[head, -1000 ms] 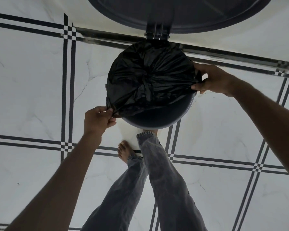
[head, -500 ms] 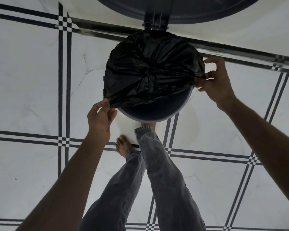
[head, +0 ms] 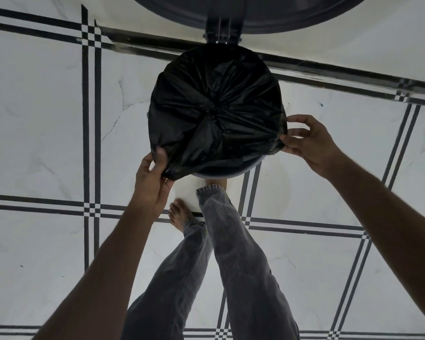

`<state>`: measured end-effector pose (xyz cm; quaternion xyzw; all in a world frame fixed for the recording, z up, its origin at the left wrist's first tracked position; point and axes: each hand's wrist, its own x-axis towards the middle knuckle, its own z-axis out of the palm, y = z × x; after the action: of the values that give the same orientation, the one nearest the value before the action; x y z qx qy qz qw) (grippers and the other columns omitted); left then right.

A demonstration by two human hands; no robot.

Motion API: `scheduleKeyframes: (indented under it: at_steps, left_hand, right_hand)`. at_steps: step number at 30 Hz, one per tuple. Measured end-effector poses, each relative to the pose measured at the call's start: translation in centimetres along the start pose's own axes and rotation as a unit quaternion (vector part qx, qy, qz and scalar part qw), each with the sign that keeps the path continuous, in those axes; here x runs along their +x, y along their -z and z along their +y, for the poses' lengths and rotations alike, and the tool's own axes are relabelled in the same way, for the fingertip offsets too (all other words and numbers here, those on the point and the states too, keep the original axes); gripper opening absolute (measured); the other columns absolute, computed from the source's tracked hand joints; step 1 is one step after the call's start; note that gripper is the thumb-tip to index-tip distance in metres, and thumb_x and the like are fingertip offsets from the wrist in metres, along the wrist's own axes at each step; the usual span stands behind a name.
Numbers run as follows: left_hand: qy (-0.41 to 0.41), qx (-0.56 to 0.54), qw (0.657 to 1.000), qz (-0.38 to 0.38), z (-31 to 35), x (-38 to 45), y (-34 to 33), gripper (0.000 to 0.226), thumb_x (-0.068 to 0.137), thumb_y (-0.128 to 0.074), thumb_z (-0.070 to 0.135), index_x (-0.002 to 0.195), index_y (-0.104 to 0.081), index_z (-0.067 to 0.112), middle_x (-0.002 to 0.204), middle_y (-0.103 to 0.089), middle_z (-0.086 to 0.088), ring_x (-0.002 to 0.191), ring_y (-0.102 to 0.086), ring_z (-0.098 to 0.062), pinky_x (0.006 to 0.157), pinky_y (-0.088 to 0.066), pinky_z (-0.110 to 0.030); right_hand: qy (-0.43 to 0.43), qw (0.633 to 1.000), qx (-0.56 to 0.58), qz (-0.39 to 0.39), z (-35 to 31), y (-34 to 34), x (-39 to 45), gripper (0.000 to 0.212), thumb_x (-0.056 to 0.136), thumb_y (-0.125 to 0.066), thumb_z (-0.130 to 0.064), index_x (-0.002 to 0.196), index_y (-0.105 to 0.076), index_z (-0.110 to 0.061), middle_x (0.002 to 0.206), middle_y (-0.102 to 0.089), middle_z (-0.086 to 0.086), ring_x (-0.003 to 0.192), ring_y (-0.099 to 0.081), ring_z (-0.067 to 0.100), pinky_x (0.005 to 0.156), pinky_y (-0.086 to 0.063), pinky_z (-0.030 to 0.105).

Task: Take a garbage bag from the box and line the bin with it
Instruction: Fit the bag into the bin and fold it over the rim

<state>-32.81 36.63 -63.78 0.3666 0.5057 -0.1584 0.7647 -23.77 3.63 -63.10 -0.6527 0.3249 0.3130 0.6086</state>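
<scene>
A black garbage bag point(head: 216, 111) is stretched across the mouth of a round dark bin point(head: 231, 171) standing on the floor below me. Only the bin's near rim shows under the plastic. My left hand point(head: 153, 176) grips the bag's edge at the bin's near left side, thumb on top of the plastic. My right hand point(head: 304, 141) pinches the bag's edge at the right side of the rim. The bag's folds gather toward a knot-like centre. The bin's lid point(head: 250, 11) stands raised at the top of the view on its hinge point(head: 222, 33).
White marble-look floor tiles point(head: 35, 119) with dark striped borders surround the bin. My legs in grey jeans point(head: 231, 253) stand just before it, one bare foot point(head: 179, 214) visible, the other under the bin's front. A wall base point(head: 353, 77) runs behind the bin.
Both hands have slid along the rim toward me, drawing the bag's edge further over the near side. Less of the bin's bare rim shows now.
</scene>
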Motion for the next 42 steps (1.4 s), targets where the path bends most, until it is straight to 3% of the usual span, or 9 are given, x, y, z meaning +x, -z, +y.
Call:
scheduleKeyframes:
  at_steps: [4, 11, 16, 21, 24, 27, 31, 36, 42]
  left_hand:
    - [0.006, 0.056, 0.998, -0.026, -0.8, -0.2, 1.2, 0.040, 0.086, -0.058, -0.015, 0.118, -0.053, 0.008, 0.107, -0.072, -0.011, 0.103, -0.069, -0.022, 0.086, -0.058, -0.028]
    - [-0.037, 0.313, 0.949, -0.016, -0.9, 0.5, 1.7, 0.032, 0.088, -0.064, -0.009, 0.117, -0.059, 0.004, 0.109, -0.066, -0.014, 0.099, -0.066, -0.025, 0.084, -0.060, -0.030]
    - [0.024, 0.275, 0.960, -0.056, -0.6, 0.3, 1.6, 0.014, 0.101, -0.052, 0.009, 0.108, -0.063, 0.009, 0.095, -0.076, -0.007, 0.083, -0.074, -0.021, 0.075, -0.062, -0.030]
    - [0.087, 0.146, 0.982, -0.081, -1.5, -0.5, 2.8, 0.031, 0.088, -0.058, 0.036, 0.109, -0.065, 0.013, 0.086, -0.073, -0.001, 0.069, -0.067, -0.011, 0.087, -0.059, -0.035]
    - [0.094, 0.175, 0.973, -0.114, -2.1, -0.9, 3.5, 0.036, 0.079, -0.071, 0.025, 0.111, -0.064, 0.009, 0.094, -0.073, -0.002, 0.081, -0.068, -0.015, 0.089, -0.058, -0.032]
    - [0.054, 0.314, 0.946, -0.064, -2.2, -0.4, 3.6, 0.029, 0.083, -0.072, -0.001, 0.109, -0.061, -0.006, 0.099, -0.070, -0.012, 0.092, -0.066, -0.027, 0.092, -0.057, -0.038]
    - [0.027, 0.449, 0.890, -0.068, -2.0, 0.4, 2.6, 0.026, 0.080, -0.074, -0.003, 0.102, -0.062, -0.005, 0.092, -0.067, -0.017, 0.080, -0.068, -0.029, 0.090, -0.054, -0.055]
    - [-0.029, 0.603, 0.797, 0.025, -2.5, 1.4, 1.9, 0.033, 0.069, -0.073, 0.030, 0.094, -0.065, 0.011, 0.090, -0.072, -0.004, 0.081, -0.072, -0.030, 0.078, -0.059, -0.048]
    - [-0.018, 0.566, 0.820, 0.082, -3.1, 1.4, 0.4, 0.017, 0.075, -0.074, 0.020, 0.086, -0.063, 0.014, 0.073, -0.073, -0.006, 0.067, -0.073, -0.024, 0.075, -0.061, -0.042]
  right_hand:
    - [0.068, 0.985, -0.154, 0.031, 0.8, -0.3, -0.2, 0.047, 0.085, -0.067, 0.010, 0.125, -0.056, -0.012, 0.086, -0.059, 0.006, 0.071, -0.066, 0.016, 0.071, -0.059, 0.028]
    - [0.087, 0.964, -0.252, 0.024, 0.9, -1.5, 0.1, 0.049, 0.089, -0.062, 0.006, 0.131, -0.054, -0.018, 0.085, -0.059, 0.001, 0.065, -0.060, 0.013, 0.063, -0.055, 0.024]
    - [-0.048, 0.997, -0.061, 0.017, 0.1, -1.6, 0.2, 0.042, 0.093, -0.055, 0.012, 0.125, -0.055, -0.015, 0.076, -0.067, 0.004, 0.064, -0.065, 0.011, 0.053, -0.052, 0.023]
    - [-0.140, 0.981, 0.129, 0.026, -0.1, -1.6, 0.6, 0.051, 0.093, -0.040, 0.019, 0.130, -0.053, -0.014, 0.076, -0.070, 0.005, 0.064, -0.068, 0.016, 0.062, -0.058, 0.026]
    - [-0.027, 0.988, -0.146, 0.030, 0.7, -1.6, 0.3, 0.054, 0.092, -0.040, 0.013, 0.132, -0.049, -0.021, 0.080, -0.060, 0.001, 0.066, -0.058, 0.017, 0.062, -0.052, 0.028]
    - [0.150, 0.889, -0.433, 0.018, 1.5, -1.8, 0.3, 0.055, 0.089, -0.042, 0.007, 0.139, -0.043, -0.015, 0.097, -0.061, 0.004, 0.076, -0.055, 0.026, 0.069, -0.044, 0.032]
    - [0.194, 0.847, -0.490, 0.074, 2.2, -2.5, 0.3, 0.059, 0.088, -0.046, 0.006, 0.143, -0.037, -0.012, 0.103, -0.063, 0.009, 0.080, -0.051, 0.023, 0.072, -0.038, 0.031]
    - [-0.053, 0.979, -0.140, 0.137, 1.6, -3.6, 1.2, 0.040, 0.092, -0.050, 0.008, 0.125, -0.044, -0.014, 0.075, -0.061, 0.007, 0.041, -0.056, 0.013, 0.045, -0.049, 0.025]
    - [-0.144, 0.980, 0.079, 0.108, 1.2, -2.1, 1.8, 0.037, 0.091, -0.046, 0.016, 0.124, -0.059, 0.005, 0.095, -0.071, 0.014, 0.073, -0.072, 0.017, 0.072, -0.059, 0.024]
